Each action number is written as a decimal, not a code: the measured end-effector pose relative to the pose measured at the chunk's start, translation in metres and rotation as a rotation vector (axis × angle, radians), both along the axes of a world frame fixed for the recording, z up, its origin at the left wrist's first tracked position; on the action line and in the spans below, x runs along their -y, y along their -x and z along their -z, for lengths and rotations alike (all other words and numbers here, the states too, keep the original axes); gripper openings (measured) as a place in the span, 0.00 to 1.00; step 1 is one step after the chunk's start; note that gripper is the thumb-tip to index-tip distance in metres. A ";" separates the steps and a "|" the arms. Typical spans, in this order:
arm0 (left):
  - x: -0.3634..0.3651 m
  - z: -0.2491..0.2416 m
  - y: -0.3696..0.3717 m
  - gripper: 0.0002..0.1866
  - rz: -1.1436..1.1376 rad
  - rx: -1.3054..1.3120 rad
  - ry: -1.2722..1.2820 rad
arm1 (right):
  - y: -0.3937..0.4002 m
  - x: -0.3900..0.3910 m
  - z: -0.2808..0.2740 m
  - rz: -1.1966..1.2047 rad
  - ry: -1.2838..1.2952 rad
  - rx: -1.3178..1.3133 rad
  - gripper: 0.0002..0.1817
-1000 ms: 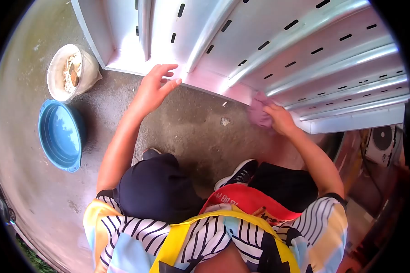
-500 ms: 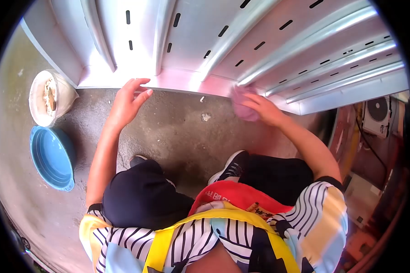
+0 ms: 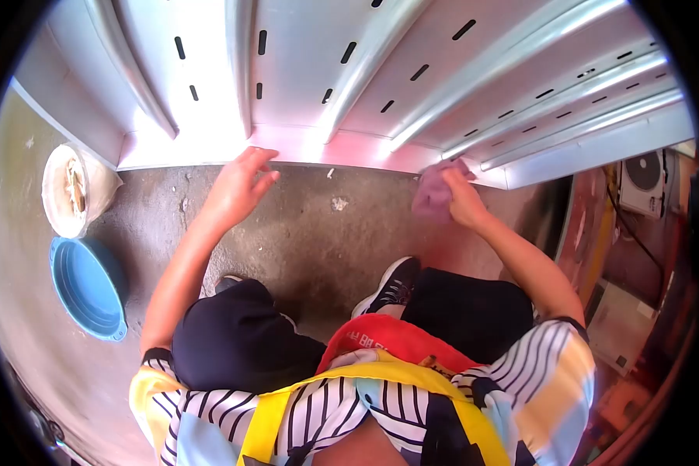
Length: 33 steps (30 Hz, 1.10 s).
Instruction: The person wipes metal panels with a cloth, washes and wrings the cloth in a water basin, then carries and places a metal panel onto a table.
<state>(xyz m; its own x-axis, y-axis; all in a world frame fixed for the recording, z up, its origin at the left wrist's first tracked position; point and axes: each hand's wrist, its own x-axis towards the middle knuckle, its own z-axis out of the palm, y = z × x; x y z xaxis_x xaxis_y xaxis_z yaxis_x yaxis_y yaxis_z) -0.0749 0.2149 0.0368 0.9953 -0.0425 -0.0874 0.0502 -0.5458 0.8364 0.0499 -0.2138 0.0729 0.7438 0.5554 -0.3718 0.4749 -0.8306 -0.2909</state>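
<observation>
In my right hand (image 3: 464, 200) is a purple cloth (image 3: 432, 193), bunched up at the lower edge of a large ribbed metal panel (image 3: 303, 46). The cloth overlaps the panel's edge near its right corner and hangs partly below it. My left hand (image 3: 239, 186) holds nothing; its fingers are apart and lie close to the same edge, left of the middle. Several dark slots run between the panel's raised ribs, and its face shines silver with a pinkish tint.
On the wet concrete floor (image 3: 287, 225) to the left stand a whitish bucket (image 3: 105, 190) with pale bits inside and a blue basin (image 3: 89, 283) just below it. At the right is a white boxed unit with a round fan grille (image 3: 643, 182). My shoes are below the panel.
My right hand and the cloth have moved a little right along the edge. My left hand has shifted right and down. The view has turned slightly, so the panel sits lower and further left.
</observation>
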 end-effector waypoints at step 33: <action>0.147 0.011 -0.138 0.32 0.392 -0.684 0.200 | -0.010 -0.006 0.026 0.062 0.103 0.361 0.28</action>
<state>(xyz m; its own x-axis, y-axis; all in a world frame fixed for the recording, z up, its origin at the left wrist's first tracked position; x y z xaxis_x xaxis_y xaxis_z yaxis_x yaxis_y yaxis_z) 0.0632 0.0679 0.0254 0.6340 -0.4558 -0.6247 0.4215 -0.4736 0.7733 0.0600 -0.2074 0.0471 0.8683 0.4783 -0.1313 0.4791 -0.8773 -0.0278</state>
